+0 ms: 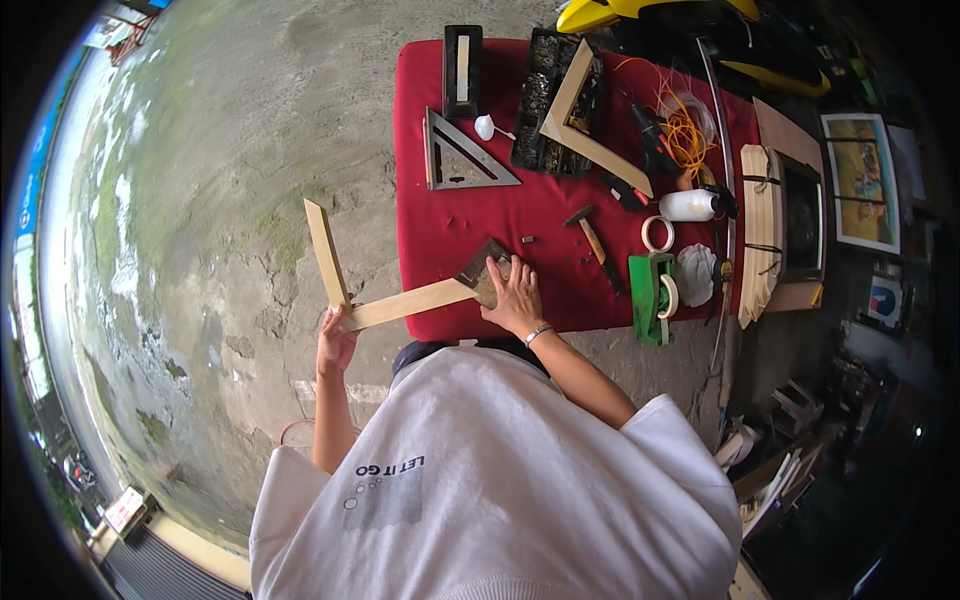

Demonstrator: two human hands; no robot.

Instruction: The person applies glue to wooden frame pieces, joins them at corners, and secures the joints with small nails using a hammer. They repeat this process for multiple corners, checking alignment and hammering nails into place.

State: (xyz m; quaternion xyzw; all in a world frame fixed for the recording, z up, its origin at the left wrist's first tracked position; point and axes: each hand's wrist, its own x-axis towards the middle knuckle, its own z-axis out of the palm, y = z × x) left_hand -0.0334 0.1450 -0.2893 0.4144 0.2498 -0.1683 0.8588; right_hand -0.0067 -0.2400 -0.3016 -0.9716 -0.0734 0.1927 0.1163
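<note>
The left hand [336,345] reaches up from a bent arm, its fingers closed around the corner of an L-shaped wooden frame piece [400,303]. The right hand [513,298] lies flat with fingers together, pressing a dark sanding block [484,268] on the frame's end. The frame is pale, smooth wood; one leg lies across the near edge of the red worktop [460,215], the other points away. Beyond the block stands a metal triangle square [462,158].
</note>
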